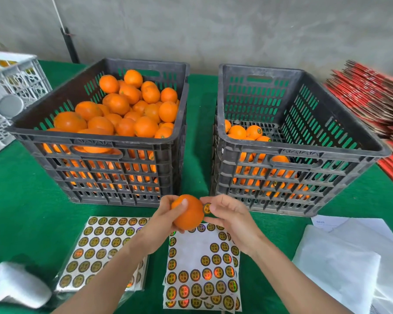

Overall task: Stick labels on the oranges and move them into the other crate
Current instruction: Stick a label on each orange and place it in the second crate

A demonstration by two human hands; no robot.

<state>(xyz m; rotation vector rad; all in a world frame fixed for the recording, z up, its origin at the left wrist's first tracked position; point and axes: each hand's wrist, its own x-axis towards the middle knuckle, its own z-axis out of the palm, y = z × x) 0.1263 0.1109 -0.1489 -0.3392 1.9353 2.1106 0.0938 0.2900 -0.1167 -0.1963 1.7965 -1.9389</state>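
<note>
My left hand [161, 225] grips an orange [188, 214] above the label sheets, in front of the two crates. My right hand [229, 216] pinches a round gold-and-black label [206, 208] right beside the orange's right side. The left black crate [95, 141] is piled high with unlabelled oranges [127, 107]. The right black crate [304, 150] holds a low layer of oranges, some showing labels [254, 132]. A partly used label sheet [202, 266] lies under my hands. A fuller sheet [102, 248] lies to its left.
The crates stand on a green cloth table [21, 200]. White crates [11, 87] stand at the far left. A stack of red flat cartons [372, 98] is at the right. White paper sheets [340, 264] lie at the near right, a white wrapped object [18, 284] at the near left.
</note>
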